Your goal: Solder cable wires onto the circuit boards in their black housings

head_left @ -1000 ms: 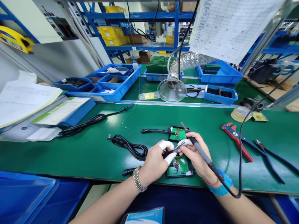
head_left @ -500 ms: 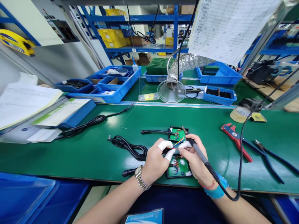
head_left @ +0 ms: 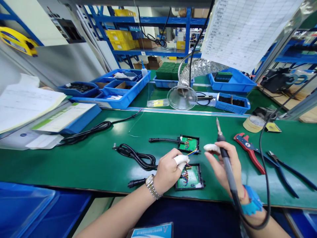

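My left hand point(head_left: 170, 170), with white finger cots, pinches a black cable point(head_left: 138, 157) near its end, where thin coloured wires point(head_left: 192, 153) stick out. Below those wires lies a green circuit board in a black case point(head_left: 192, 178), with coloured wires joined to it. A second cased board point(head_left: 188, 144) sits just beyond, its short black cable point(head_left: 163, 140) running left. Off to the right, my right hand point(head_left: 224, 162) holds a soldering iron point(head_left: 227, 165), its metal tip pointing up and away. The thumb and a cot-covered finger of that hand are apart.
Red-handled wire strippers point(head_left: 250, 152) and cutting pliers point(head_left: 287, 172) lie on the right, near a tape roll point(head_left: 254, 123). A clear fume funnel point(head_left: 182, 97) hangs at the back. Blue parts trays point(head_left: 133, 94) stand behind. Another coiled cable point(head_left: 96, 130) lies left. The iron's cord loops by my right arm.
My right hand has moved right, away from the wires, and the iron has swung more upright. My left hand stays by the boards with the cable. Both boards now show more fully.
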Demonstrator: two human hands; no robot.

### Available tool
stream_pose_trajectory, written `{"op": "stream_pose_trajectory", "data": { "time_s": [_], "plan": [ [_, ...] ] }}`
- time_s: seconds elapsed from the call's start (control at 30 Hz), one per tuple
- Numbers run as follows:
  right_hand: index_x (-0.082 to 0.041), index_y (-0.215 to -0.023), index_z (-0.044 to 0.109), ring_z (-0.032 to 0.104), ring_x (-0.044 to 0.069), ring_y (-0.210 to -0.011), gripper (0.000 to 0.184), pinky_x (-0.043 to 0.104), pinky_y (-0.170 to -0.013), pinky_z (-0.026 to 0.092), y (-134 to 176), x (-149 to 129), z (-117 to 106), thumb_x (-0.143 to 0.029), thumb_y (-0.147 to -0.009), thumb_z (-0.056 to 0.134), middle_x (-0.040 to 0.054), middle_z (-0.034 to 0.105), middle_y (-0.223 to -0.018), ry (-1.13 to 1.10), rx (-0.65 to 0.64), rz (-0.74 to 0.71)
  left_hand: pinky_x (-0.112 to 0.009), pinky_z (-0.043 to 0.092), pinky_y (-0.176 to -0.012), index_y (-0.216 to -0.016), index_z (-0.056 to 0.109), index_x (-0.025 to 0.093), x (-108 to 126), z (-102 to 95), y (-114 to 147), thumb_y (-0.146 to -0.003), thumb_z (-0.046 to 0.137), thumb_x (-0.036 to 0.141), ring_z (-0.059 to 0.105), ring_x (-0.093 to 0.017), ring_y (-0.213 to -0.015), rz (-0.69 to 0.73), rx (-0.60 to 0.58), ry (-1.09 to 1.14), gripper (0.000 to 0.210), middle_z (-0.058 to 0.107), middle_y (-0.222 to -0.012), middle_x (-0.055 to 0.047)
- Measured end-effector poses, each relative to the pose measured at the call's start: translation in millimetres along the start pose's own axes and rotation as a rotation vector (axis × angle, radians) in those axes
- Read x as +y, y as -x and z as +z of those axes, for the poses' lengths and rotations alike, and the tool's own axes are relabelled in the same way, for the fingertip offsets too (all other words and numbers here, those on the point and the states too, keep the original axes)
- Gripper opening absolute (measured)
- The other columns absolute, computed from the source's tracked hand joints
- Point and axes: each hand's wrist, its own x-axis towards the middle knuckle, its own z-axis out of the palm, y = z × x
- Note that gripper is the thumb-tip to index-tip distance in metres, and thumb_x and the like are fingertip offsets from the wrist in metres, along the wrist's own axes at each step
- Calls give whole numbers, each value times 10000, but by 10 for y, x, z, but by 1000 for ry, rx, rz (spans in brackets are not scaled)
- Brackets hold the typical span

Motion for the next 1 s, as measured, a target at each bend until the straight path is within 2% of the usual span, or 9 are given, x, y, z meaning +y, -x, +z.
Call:
{"op": "stream_pose_trajectory", "data": {
  "time_s": [0.2,0.43,0.53,0.63,0.7,0.77,0.83,0.93,1.0],
  "plan": [
    [-236,-1034,501,589,151,-774,229,270,-715,482,-191,-35,-117,-185,-814,535,30,601,-886,220,-417,-183,-240,463,-654,-808,640,184,8,2,35,-809,507,106,566,-130,-719,49,-118,15,154,621,-794,-30],
    [-231,-1051,477,580,123,-699,268,235,-676,453,-253,-81,-143,-155,-796,511,-5,609,-817,130,-637,-65,-250,471,-681,-783,633,194,46,-117,26,-819,467,100,586,-136,-735,143,-334,134,194,646,-772,-34],
    [-229,-1047,464,581,120,-673,288,234,-651,461,-261,-67,-122,-167,-777,539,-18,612,-781,25,-629,35,-248,480,-665,-724,599,176,75,-213,-21,-802,511,135,584,-131,-698,-45,-376,365,124,632,-733,-30],
    [-230,-1004,477,588,126,-683,273,236,-649,473,-185,-51,-49,-176,-753,571,-20,606,-766,-5,-463,73,-236,483,-588,-738,523,167,68,-258,-80,-764,576,194,559,-115,-619,-380,-271,587,65,585,-721,-12],
    [-236,-992,487,592,129,-685,264,238,-649,480,-87,-63,11,-168,-751,571,-12,601,-774,31,-345,16,-231,475,-540,-777,481,174,47,-237,-106,-761,574,214,539,-100,-569,-489,-237,662,102,555,-740,0],
    [-242,-991,492,590,131,-677,255,246,-648,484,22,-107,64,-155,-761,563,0,596,-791,73,-271,-84,-231,472,-534,-793,480,177,35,-182,-112,-766,558,200,535,-97,-563,-466,-206,602,86,545,-753,2],
    [-249,-991,488,575,131,-660,259,254,-636,485,111,-182,106,-128,-772,556,5,590,-795,107,-244,-181,-251,479,-596,-792,519,174,48,-112,-100,-772,532,165,557,-121,-637,-325,-131,412,25,565,-766,-14],
    [-250,-993,483,576,151,-694,272,279,-645,491,163,-291,131,-88,-781,534,15,593,-788,123,-297,-323,-286,473,-682,-769,581,170,97,-39,-73,-785,482,131,569,-159,-743,-67,-25,181,107,609,-768,-47],
    [-250,-993,490,594,161,-728,261,285,-657,498,141,-313,100,-92,-790,533,22,605,-803,117,-325,-336,-279,471,-668,-755,599,167,112,-40,-69,-778,489,131,573,-158,-718,-69,-48,189,118,626,-746,-46]
  ]
}}
